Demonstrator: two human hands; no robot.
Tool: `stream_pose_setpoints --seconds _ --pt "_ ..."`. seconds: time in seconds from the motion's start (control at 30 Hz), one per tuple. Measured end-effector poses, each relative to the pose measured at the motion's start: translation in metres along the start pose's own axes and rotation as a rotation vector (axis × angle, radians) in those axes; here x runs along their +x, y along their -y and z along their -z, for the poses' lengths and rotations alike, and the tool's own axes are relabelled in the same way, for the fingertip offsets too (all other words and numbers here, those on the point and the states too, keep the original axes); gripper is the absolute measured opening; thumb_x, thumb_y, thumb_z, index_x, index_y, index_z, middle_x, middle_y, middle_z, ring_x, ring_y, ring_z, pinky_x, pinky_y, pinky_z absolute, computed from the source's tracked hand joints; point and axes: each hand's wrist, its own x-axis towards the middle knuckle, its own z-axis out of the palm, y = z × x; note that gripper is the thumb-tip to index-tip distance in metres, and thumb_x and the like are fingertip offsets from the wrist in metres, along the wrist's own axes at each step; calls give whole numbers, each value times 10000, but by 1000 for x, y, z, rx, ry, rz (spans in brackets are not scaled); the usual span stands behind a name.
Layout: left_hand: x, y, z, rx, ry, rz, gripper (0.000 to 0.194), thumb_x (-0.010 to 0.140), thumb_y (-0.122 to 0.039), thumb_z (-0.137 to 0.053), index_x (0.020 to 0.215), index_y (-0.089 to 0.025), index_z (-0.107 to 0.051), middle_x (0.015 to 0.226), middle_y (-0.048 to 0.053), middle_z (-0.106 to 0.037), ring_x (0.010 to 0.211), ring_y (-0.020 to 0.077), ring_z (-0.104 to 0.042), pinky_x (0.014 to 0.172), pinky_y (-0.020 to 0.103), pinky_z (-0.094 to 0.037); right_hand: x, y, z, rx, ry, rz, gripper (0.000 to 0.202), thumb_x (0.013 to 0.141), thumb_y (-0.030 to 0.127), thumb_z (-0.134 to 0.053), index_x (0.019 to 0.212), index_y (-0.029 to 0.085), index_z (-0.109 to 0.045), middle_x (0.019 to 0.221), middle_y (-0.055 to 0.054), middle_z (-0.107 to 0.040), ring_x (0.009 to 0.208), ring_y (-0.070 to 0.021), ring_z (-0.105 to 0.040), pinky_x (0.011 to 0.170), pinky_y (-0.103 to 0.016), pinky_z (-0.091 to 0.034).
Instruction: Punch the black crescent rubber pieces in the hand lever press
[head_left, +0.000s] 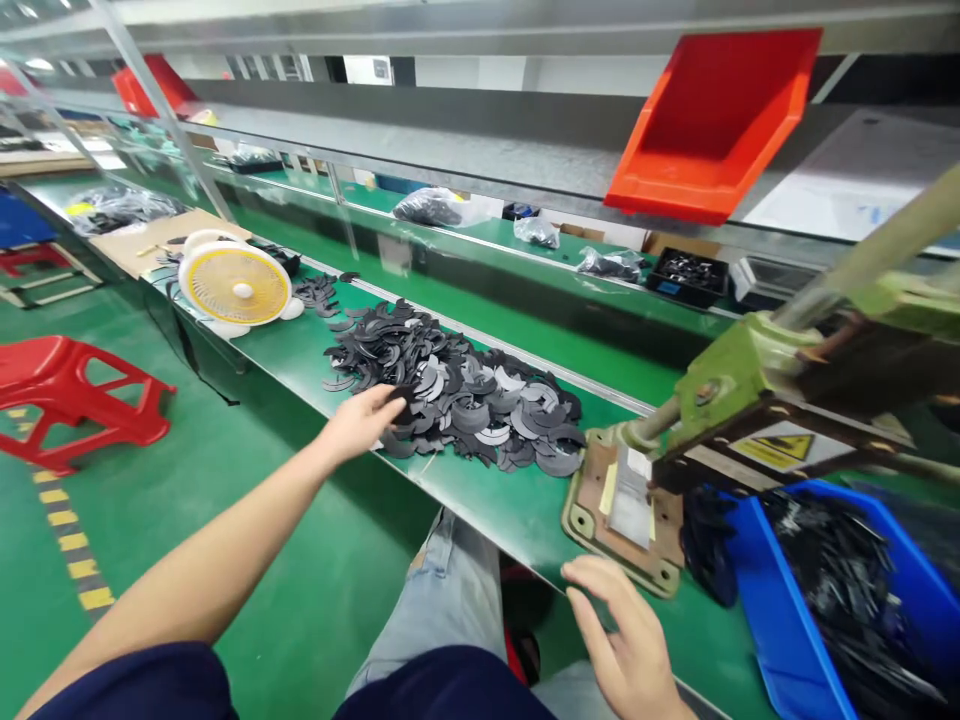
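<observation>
Along the green workbench (525,515), loose curved pieces (472,415) lie heaped close to the near edge, so a careless drag by the left hand (358,425) could tip some onto the floor (285,640); overlapping pieces might also come up together. That hand pinches a dark piece (403,395) between thumb and fingers at the heap's near side (whether just one, nobody could tell). Beside the press base (592,480), the right hand (622,640) hangs loosely open, fingers bent, apparently holding nothing.
</observation>
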Motion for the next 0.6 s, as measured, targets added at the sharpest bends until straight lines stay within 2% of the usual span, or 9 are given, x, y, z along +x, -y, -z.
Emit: stream_pose_setpoints --seconds 0.07,0.13,0.23,0.3,0.33,0.37,0.43,0.6 --pt "48 12 44 320 -155 14 426 961 -517 -645 1250 -210 -706 1113 91 -792 954 260 -745 886 378 -588 1 5 -4 10 31 -3 278 918 166 -649 1148 298 -732 996 -90 -809 908 -263 -829 751 -359 -739" --pt "99 14 90 583 -306 67 410 975 -468 -644 1260 -183 -717 1182 132 -788 1106 311 -725 993 415 -542 3 8 -8 7 70 5 288 918 159 -647 1157 301 -724 989 -87 -807 904 -258 -829 745 -337 -738" --pt "162 8 155 692 -448 132 499 1004 -413 -633 1367 -71 -642 1374 196 -721 1256 307 -662 1108 410 -465 8 10 -11 -4 122 13 288 920 157 -647 1160 300 -715 990 -84 -805 902 -247 -828 748 -310 -734" --pt "184 5 187 708 -457 145 573 1030 -403 -595 1430 5 -561 1481 236 -643 1321 304 -610 1151 406 -424 10 10 -11 -11 141 9 289 917 163 -655 1163 304 -712 991 -84 -803 895 -248 -828 748 -309 -734" --pt "189 7 197 711 -454 155 574 1038 -388 -578 1439 21 -546 1506 251 -616 1339 314 -593 1157 411 -414 10 10 -10 -14 142 6 291 914 167 -659 1164 308 -711 988 -84 -802 888 -252 -828 745 -313 -736" --pt "190 11 203 715 -453 170 559 1038 -366 -570 1434 28 -549 1517 261 -600 1347 327 -583 1157 422 -411 9 9 -9 -19 137 1 292 912 170 -661 1162 313 -711 981 -83 -801 878 -256 -829 738 -317 -737" --pt "184 25 203 721 -464 214 496 1010 -306 -595 1386 18 -596 1491 270 -613 1329 351 -591 1136 445 -424 4 8 -7 -28 122 -20 284 914 172 -654 1150 319 -712 966 -81 -799 856 -261 -828 714 -320 -736" --pt "137 77 170 683 -465 260 409 951 -285 -640 1280 -47 -691 1366 241 -677 1204 321 -631 1061 435 -462 -14 2 3 -37 132 -67 263 929 164 -641 1136 312 -710 974 -82 -790 867 -251 -824 715 -303 -728"
